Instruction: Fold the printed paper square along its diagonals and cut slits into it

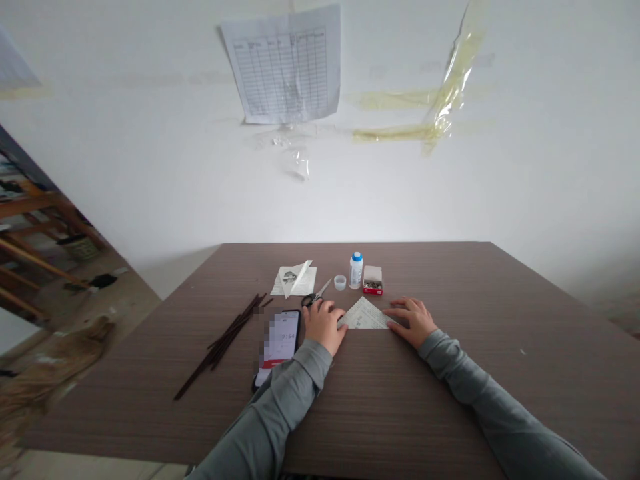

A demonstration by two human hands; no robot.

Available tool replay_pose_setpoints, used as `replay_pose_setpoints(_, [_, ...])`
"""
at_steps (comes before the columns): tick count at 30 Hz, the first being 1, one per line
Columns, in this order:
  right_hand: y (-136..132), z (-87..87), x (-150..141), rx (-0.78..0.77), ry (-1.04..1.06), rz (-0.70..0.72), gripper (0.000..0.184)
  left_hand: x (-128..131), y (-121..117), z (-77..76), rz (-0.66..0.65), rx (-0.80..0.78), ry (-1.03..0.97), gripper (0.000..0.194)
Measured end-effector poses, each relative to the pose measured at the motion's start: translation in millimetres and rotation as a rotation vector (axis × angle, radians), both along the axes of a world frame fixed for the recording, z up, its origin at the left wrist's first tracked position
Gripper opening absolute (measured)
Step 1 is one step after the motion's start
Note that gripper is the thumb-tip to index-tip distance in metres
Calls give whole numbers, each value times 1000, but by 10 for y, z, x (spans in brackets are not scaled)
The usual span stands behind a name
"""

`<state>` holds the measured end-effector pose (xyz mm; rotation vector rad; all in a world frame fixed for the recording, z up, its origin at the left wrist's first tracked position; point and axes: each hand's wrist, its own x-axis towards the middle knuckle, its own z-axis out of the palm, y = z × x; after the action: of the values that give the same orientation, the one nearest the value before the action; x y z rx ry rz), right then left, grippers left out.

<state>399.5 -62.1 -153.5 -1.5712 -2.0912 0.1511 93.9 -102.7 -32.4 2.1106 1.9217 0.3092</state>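
A triangle of folded paper [364, 315] near the middle of the counter [465, 373], between the hands, neither one gripping: left hand [325, 327] half-curled against the triangle's left corner, right hand [413, 321] open and flat, fingertips at the right corner. Just beyond the left hand, scissors [313, 300]; beside it, a phone [277, 343] with a blurred screen, then thin dark sticks [225, 340]. Toward the far edge, a folded paper sheet [295, 280], a clear cap [340, 282], a blue-capped white bottle [356, 270] and a small red box [373, 280], no writing legible.
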Motion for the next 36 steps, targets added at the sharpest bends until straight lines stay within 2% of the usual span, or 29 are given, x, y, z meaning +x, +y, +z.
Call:
replay_pose_setpoints(3, [25, -7, 3, -2, 3, -21, 38, 13, -2, 20, 11, -13, 7, 37])
replay_pose_setpoints(8, [139, -12, 81, -96, -3, 20, 36, 17, 14, 0, 19, 21, -23, 35])
replay_pose_setpoints(14, [174, -56, 113, -69, 41, 49, 37, -16, 36, -44, 13, 41, -68, 32])
replay_pose_setpoints(26, [180, 14, 73, -47, 130, 66, 31, -14, 67, -75, 16, 37, -110, 26])
replay_pose_setpoints(31, [160, 4, 49, -52, 108, 61, 39, -16, 69, -75, 4, 33, -131, 24])
replay_pose_setpoints(36, [131, -3, 15, -19, 85, 35, 32, -16, 77, -88, 9, 26, -130, 23])
